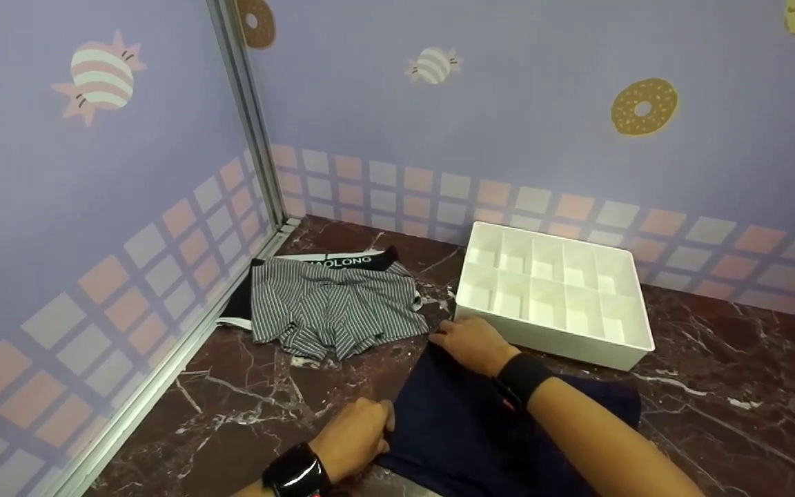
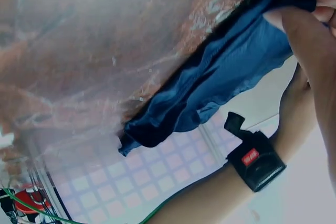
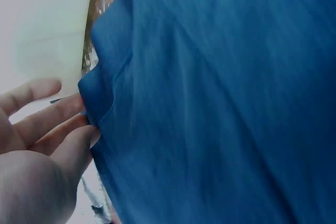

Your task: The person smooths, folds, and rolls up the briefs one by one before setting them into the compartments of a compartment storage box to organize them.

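Note:
A navy blue cloth garment [image 1: 463, 421] lies spread on the dark marble surface in the head view; its exact kind does not show. My left hand [image 1: 355, 436] pinches its left edge, and the left wrist view shows the thumb pressed on the bunched blue fabric [image 2: 226, 72]. At the far corner, close to the white box, my right hand [image 1: 472, 344] holds the cloth between thumb and fingers. The right wrist view has that hand [image 3: 47, 140] at the edge of the blue fabric [image 3: 210, 103], index finger lifted off. My right forearm covers part of the garment.
A white divided box [image 1: 556, 331] with several compartments stands beyond my right hand. Grey striped boxer briefs [image 1: 335, 304] lie to the left, over black underwear [image 1: 352, 262] with a lettered waistband. Patterned walls [image 1: 384, 103] rise behind and at left.

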A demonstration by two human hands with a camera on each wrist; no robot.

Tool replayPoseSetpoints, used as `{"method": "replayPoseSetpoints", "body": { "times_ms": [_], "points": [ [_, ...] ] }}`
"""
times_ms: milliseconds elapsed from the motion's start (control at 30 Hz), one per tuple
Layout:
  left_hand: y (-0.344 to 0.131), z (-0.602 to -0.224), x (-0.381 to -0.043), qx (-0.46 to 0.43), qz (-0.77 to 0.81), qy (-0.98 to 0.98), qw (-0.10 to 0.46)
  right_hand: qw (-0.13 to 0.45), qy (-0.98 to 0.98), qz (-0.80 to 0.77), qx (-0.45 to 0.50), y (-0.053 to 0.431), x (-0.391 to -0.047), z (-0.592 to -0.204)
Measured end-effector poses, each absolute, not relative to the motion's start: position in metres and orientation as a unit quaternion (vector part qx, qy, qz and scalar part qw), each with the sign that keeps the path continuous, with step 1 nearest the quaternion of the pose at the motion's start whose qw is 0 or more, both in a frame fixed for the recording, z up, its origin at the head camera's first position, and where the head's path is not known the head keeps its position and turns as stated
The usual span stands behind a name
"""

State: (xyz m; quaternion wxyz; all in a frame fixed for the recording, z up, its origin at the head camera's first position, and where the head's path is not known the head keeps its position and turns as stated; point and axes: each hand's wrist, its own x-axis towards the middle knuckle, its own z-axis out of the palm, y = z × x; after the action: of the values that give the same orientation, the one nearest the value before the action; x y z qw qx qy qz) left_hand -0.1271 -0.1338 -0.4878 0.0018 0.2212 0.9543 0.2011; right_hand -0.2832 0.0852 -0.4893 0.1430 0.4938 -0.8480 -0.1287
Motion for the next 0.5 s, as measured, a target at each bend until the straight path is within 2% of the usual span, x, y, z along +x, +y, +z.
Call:
{"method": "replayPoseSetpoints", "body": {
  "times_ms": [67, 167, 500],
  "points": [
    [-0.136, -0.486, -0.126, 0.21, 0.19, 0.959, 0.009, 0.179, -0.837, -0.118, 0.503, 0.083, -0.287, -0.493],
    [-0.138, -0.483, -0.127, 0.198, 0.167, 0.966, 0.009, 0.194, -0.838, -0.101, 0.501, 0.08, -0.288, -0.492],
    [-0.152, -0.473, -0.131, 0.144, 0.116, 0.982, 0.028, 0.158, -0.849, -0.057, 0.501, 0.077, -0.297, -0.488]
  ]
}}
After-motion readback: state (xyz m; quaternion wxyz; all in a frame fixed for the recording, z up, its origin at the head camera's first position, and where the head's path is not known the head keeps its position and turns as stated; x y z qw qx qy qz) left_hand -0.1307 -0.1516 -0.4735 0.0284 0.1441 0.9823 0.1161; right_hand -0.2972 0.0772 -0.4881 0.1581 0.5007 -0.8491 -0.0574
